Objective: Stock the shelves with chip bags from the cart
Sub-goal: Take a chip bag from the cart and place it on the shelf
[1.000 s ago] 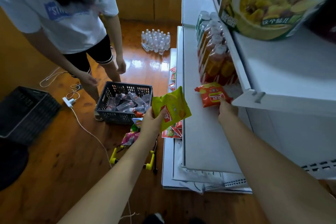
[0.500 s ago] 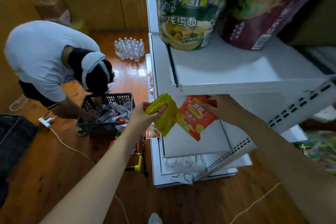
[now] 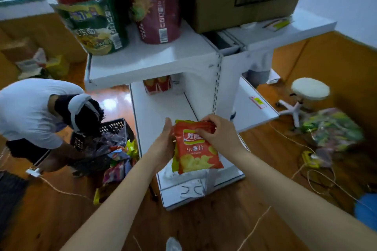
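Glossy plastic chip bag; shiny wood floor; white painted shelf.

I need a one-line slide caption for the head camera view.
Both hands, left and right, hold a red chip bag over the white shelf.

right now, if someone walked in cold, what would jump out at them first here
Dead centre, the orange chip bag held upright over the white lower shelf, the right hand pinching its top and the left hand flat against its side, a green bag peeking out behind it. Above, big instant noodle tubs crowd the upper shelf. At left, a person in a white shirt bends over a black basket.
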`<state>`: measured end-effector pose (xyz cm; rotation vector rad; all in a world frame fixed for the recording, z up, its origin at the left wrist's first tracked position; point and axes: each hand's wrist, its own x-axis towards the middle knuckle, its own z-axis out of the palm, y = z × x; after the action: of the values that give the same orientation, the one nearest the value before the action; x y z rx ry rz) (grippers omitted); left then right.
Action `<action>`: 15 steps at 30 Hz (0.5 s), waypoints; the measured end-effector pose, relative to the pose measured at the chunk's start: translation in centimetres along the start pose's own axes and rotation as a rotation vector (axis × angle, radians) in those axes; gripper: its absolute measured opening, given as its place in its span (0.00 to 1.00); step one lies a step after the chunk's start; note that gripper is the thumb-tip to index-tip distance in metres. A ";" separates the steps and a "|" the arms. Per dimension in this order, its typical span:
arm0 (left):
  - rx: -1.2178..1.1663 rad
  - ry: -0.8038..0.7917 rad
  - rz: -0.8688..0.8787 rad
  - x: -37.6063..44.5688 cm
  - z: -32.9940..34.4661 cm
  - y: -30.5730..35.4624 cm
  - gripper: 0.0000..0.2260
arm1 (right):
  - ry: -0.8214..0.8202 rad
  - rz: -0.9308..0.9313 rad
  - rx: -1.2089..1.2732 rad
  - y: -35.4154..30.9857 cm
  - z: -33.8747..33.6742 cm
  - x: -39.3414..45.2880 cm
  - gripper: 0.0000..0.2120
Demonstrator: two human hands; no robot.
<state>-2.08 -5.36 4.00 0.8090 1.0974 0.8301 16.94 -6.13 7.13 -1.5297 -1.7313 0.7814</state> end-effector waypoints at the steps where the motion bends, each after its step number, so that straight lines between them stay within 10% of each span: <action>1: 0.012 -0.041 0.014 -0.4 1.3 -0.7 0.32 | 0.032 0.033 0.002 0.6 -0.7 -1.1 0.10; 10: 0.176 -0.112 0.107 -1.1 17.6 -5.9 0.20 | 0.272 0.455 0.244 8.2 -9.8 -11.5 0.54; 15: 0.208 -0.384 0.034 -0.2 28.7 -9.7 0.19 | 0.495 0.685 0.470 13.5 -16.3 -18.9 0.34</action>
<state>26.94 -13.98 2.87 1.1130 0.8359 0.5621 39.27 -23.22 3.78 -1.7788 -0.5960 0.9450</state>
